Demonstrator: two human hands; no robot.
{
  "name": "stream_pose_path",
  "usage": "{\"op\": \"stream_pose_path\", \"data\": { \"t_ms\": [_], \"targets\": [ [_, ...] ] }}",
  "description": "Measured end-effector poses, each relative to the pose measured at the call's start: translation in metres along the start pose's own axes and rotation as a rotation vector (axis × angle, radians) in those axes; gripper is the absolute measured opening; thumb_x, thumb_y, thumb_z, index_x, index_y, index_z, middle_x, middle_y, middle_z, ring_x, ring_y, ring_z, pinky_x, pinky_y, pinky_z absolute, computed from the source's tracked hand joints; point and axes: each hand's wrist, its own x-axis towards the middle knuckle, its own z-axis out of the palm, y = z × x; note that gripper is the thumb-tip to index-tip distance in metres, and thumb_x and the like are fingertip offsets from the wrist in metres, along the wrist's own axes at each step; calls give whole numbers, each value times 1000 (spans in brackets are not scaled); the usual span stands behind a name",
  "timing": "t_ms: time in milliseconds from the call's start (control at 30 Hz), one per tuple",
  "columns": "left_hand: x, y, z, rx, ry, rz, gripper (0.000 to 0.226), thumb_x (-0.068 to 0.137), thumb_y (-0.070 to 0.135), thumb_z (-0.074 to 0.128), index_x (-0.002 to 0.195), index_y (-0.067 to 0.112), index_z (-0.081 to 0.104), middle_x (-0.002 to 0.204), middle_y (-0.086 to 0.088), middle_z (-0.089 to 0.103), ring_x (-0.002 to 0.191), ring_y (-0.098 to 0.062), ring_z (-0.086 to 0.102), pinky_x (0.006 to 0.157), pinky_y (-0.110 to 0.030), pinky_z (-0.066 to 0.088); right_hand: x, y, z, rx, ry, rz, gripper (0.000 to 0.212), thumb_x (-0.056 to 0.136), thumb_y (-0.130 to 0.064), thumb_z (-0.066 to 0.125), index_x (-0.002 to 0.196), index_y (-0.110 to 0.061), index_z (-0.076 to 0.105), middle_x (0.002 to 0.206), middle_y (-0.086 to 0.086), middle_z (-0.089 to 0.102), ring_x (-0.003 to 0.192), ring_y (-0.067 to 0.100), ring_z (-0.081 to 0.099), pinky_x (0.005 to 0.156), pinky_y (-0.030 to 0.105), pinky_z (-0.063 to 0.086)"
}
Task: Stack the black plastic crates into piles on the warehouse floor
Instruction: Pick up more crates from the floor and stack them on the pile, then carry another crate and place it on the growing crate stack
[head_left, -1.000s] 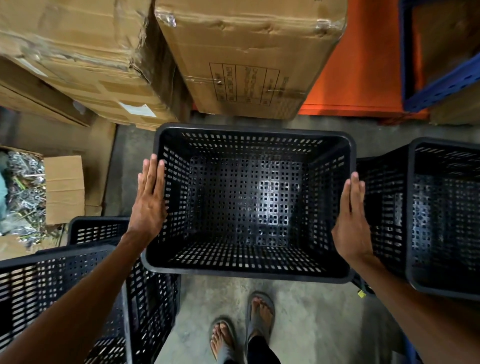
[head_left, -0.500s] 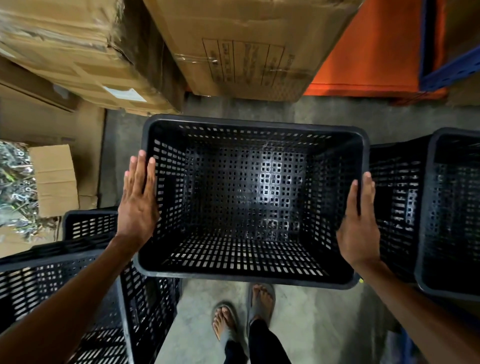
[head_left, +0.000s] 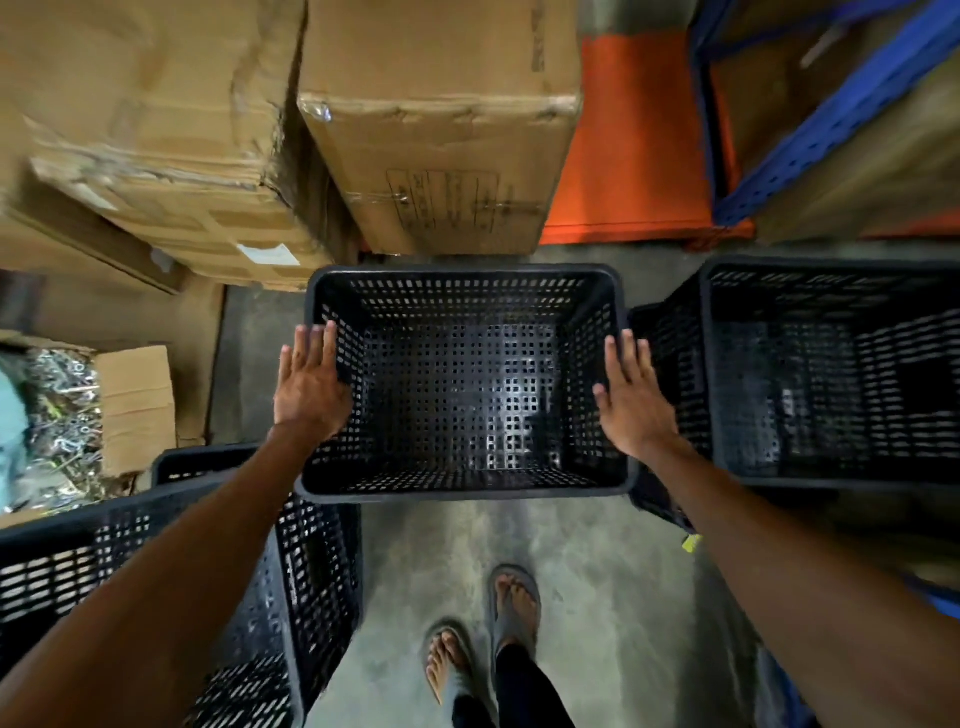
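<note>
To your left, the tall black crate stack stands where it did a second ago, its rim at your forearm, with a lower crate just behind it. Your left hand lies flat against the outside of the middle crate's left wall, fingers straight and close together, thumb at the rim; a second ago it pressed the same wall. The middle crate itself is what has changed: it now looks smaller and farther from you, its near rim ahead of your sandalled feet and its far rim just short of the cardboard carton, which suggests you have lowered it toward the concrete floor. You cannot tell from here whether it rests on the floor or nests in another crate beneath. Your right hand is open too, palm on the right wall, thumb hooked over the rim. Both palms squeeze rather than grip, so a release looks close. On the right, another black crate stack sits just beside the middle one.
</note>
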Motion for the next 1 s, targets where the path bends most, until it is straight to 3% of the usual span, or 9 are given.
{"op": "stream_pose_path", "data": {
  "t_ms": [200, 267, 333, 400, 500, 667, 800, 1000],
  "targets": [
    [-122, 128, -74, -258, -209, 70, 69, 95, 24, 46, 153, 5, 14, 161, -15, 16, 150, -32, 10, 122, -41, 18, -163, -7, -71, 200, 36, 47, 68, 100, -29, 36, 156, -9, 3, 165, 7, -3, 153, 22, -2, 118, 34, 28],
    [-169, 169, -90, -358, -266, 96, 62, 94, 25, 49, 151, 9, 28, 155, -16, 32, 143, -34, 32, 115, -40, 33, -217, 6, -90, 206, 38, 80, 69, 99, -29, 37, 156, -9, 2, 165, 6, -3, 153, 22, -2, 117, 33, 27],
    [-203, 204, -100, -462, -291, 95, 54, 93, 24, 52, 144, 13, 42, 137, -20, 54, 120, -36, 56, 99, -41, 49, -257, 24, -106, 248, 47, 151, 70, 99, -29, 38, 156, -10, 2, 165, 5, -2, 153, 21, -2, 116, 34, 29],
    [-231, 238, -111, -502, -319, 127, 53, 94, 27, 52, 145, 17, 43, 125, -19, 64, 112, -33, 62, 95, -39, 50, -289, 52, -121, 274, 92, 229, 69, 100, -29, 38, 156, -9, 3, 165, 5, 0, 153, 21, 0, 116, 32, 27],
    [-258, 281, -117, -539, -345, 154, 50, 95, 24, 52, 144, 17, 45, 124, -18, 66, 113, -32, 62, 97, -38, 47, -324, 98, -141, 307, 123, 336, 68, 101, -28, 38, 156, -8, 3, 165, 6, 0, 153, 22, 0, 117, 31, 23],
    [-249, 342, -110, -647, -392, 111, 53, 93, 19, 57, 144, 12, 44, 132, -15, 61, 118, -30, 60, 102, -41, 48, -318, 182, -163, 370, 181, 460, 67, 101, -27, 38, 155, -4, 6, 164, 9, 6, 152, 23, 4, 122, 31, 17],
    [-198, 399, -91, -649, -368, 37, 51, 94, 21, 55, 143, 13, 46, 140, -17, 55, 129, -34, 52, 107, -41, 42, -263, 266, -171, 432, 170, 525, 67, 102, -30, 38, 155, -4, 6, 164, 13, 7, 152, 25, 7, 123, 32, 12],
    [-92, 485, -30, -743, -323, -169, 47, 92, 24, 55, 138, 16, 49, 126, -19, 64, 111, -39, 62, 92, -46, 52, -139, 407, -139, 413, 167, 555, 70, 100, -31, 43, 155, -5, 9, 163, 14, 11, 151, 27, 12, 120, 36, 18]
  ]
}}
